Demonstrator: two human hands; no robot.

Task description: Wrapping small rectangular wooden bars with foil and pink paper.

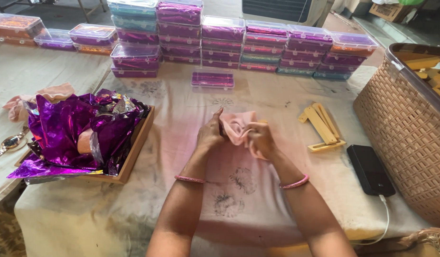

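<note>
woven basket cropped right, basket contents unclear

A single view is given, taken from a camera worn on the head and angled steeply down and forward over the counter. The forearms are seen close below, while stacked boxes are seen far along the back edge

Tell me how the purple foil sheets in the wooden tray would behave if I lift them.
The purple foil sheets look crinkled and thin, so probably light, floppy and easily creased. Their glossy surface suggests slipperiness. Piled loosely above the wooden tray, some may slide off.
</note>
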